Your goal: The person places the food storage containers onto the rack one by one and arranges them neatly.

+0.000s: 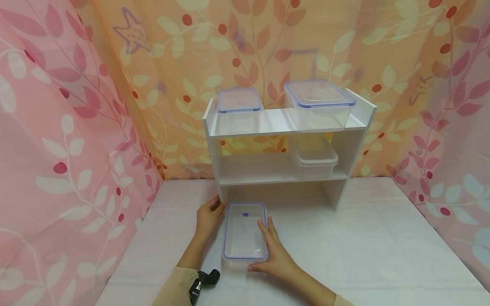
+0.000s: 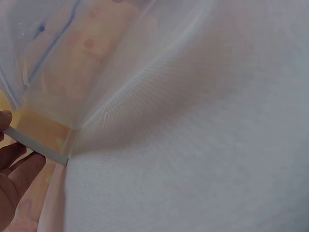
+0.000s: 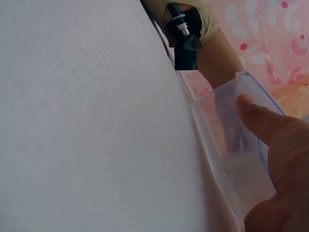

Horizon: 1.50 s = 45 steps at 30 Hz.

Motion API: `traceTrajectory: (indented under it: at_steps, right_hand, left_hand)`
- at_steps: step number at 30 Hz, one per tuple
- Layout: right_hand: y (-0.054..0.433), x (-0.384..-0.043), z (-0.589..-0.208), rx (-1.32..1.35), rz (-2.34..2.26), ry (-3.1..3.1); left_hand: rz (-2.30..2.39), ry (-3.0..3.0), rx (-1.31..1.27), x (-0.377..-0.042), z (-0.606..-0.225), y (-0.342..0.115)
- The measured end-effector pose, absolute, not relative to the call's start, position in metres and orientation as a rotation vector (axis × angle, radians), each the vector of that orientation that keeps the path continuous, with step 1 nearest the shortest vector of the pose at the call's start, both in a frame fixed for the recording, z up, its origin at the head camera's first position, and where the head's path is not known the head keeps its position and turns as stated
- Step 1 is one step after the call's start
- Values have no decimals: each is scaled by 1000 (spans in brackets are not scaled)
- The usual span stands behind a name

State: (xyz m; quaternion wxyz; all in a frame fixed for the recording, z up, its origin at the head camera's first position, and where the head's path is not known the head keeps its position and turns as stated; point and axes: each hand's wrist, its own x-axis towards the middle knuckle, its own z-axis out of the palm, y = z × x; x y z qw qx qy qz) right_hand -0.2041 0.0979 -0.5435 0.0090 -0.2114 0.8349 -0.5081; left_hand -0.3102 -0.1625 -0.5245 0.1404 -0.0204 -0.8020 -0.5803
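Observation:
A clear plastic food container with a blue-rimmed lid (image 1: 245,238) sits on the white table before a small white shelf (image 1: 254,168). My right hand (image 1: 282,257) holds its right side, the thumb (image 3: 260,118) at the near end and the fingers along the long edge. Beside the shelf's left foot is my left hand (image 1: 208,216); in the left wrist view its thumb and fingers pinch the white side panel (image 2: 38,146). Part of the right hand's fingers is cut off in the right wrist view.
On the shelf's top stand a smaller blue-rimmed container (image 1: 239,102) at left and a larger one (image 1: 319,95) at right. A container with a clear lid (image 1: 315,159) occupies the middle level's right side. Patterned curtains (image 1: 183,55) enclose the table (image 1: 383,255).

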Motion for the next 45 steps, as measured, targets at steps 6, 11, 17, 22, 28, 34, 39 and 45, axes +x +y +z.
traceTrajectory:
  at_steps: [6, 11, 17, 22, 28, 34, 39, 45]
  right_hand:
    - [98, -205, -544, -672, -1572, 2635]
    - [99, -205, -544, -686, -1570, 2651]
    - [100, -204, -542, -686, -1585, 2655]
    - [100, -204, -539, -666, -1620, 2634]
    - [100, -202, -535, -659, -1650, 2629]
    - [100, -199, -528, -637, -1680, 2593]
    - [101, -195, -518, -639, -1675, 2534]
    - [101, -189, -506, -659, -1679, 2514]
  left_hand:
    - [-1677, -2314, -65, -311, -525, -163]
    - [-1674, -2314, -77, -311, -526, -163]
    - [-1675, -2318, -73, -310, -525, -163]
    - [-1674, -2321, -73, -311, -525, -163]
    - [-1704, -2313, -85, -311, -528, -164]
    - [-1717, -2305, -77, -311, -528, -164]
    - [-1672, -2315, -54, -310, -527, -163]
    - [-1688, -2300, -56, -309, -527, -164]
